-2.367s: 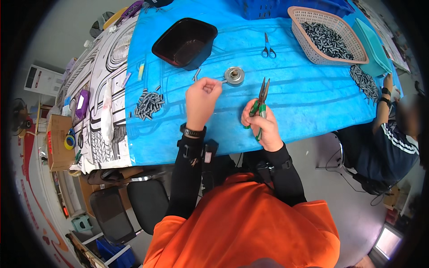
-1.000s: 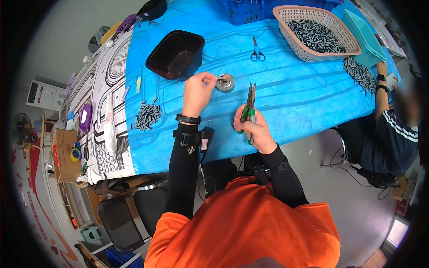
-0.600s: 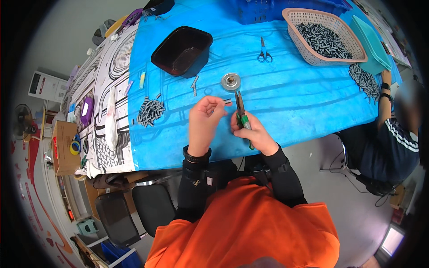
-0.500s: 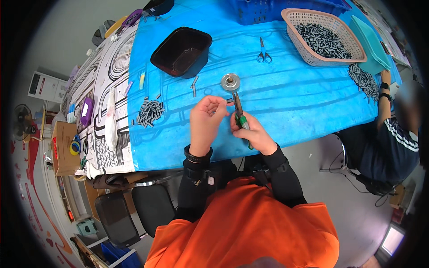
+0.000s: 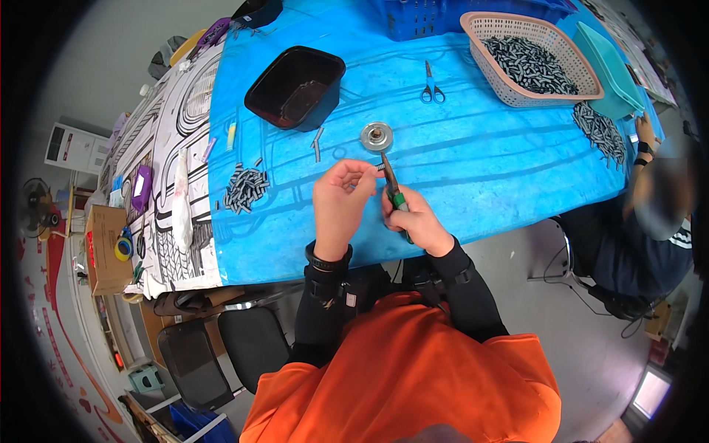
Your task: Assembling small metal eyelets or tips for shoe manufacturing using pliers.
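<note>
My left hand (image 5: 342, 196) is closed, its thumb and fingertips pinching a small dark ribbed cylinder (image 5: 381, 167). My right hand (image 5: 421, 220) is wrapped round green-handled pliers (image 5: 391, 179). The metal jaws point away from me and lie against the end of the ribbed piece; whether they grip it is too small to tell. Just beyond the jaws stands a round silver metal dish (image 5: 377, 137) with a brownish lump in its centre. To the left of my left hand lies a pile of short grey-black cylinders (image 5: 246, 188), with a few longer pieces (image 5: 317, 145) nearer the dish.
A black tub (image 5: 295, 87) stands beyond my left hand. Blue-handled scissors (image 5: 432, 92), a pink basket (image 5: 477, 35) full of dark pieces and a teal basket (image 5: 610, 70) are farther right. Beside them is another pile (image 5: 598, 133), near a seated person (image 5: 628, 244) at the table's right edge.
The pliers' jaws have swung slightly left and look closer together. My left hand keeps its pinch. At the right, the other person has leaned forward, an arm shifting along the table edge.
</note>
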The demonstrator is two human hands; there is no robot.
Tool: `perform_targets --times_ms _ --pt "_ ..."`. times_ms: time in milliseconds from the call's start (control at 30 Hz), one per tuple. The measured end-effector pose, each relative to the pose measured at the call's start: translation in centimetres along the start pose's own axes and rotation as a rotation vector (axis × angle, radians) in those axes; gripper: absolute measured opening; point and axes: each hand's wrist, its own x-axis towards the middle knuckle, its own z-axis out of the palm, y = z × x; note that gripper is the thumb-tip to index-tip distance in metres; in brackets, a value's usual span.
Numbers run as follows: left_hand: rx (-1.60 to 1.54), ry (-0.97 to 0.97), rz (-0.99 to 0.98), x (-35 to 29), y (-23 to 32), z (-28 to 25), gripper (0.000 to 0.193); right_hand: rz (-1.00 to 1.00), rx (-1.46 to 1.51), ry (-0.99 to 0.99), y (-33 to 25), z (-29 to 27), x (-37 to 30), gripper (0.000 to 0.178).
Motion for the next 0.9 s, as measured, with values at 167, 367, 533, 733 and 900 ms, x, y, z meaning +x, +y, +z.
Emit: perform_targets --times_ms 167,367,533,733,900 --pt "0.164 0.017 0.112 -0.1 -0.3 -0.4 0.006 -0.003 -0.097 -0.002 -0.4 0.2 -0.1 0.014" --pt "0.028 0.005 -0.016 -0.8 0.5 -1.2 0.007 -0.046 0.074 -0.067 -0.3 0.3 0.0 0.014" --pt "-0.267 -0.044 -0.132 -1.6 0.3 -2.9 0.008 -0.046 0.257 -0.038 -0.1 -0.1 -0.2 0.019" --pt "-0.278 -0.025 -0.09 -2.3 -0.4 -5.5 0.011 -0.047 0.256 -0.067 0.0 0.0 -0.3 0.019" --pt "0.233 0.317 0.142 -1.4 -1.8 -9.4 0.018 -0.056 0.221 -0.029 -0.3 -0.1 -0.4 0.02"
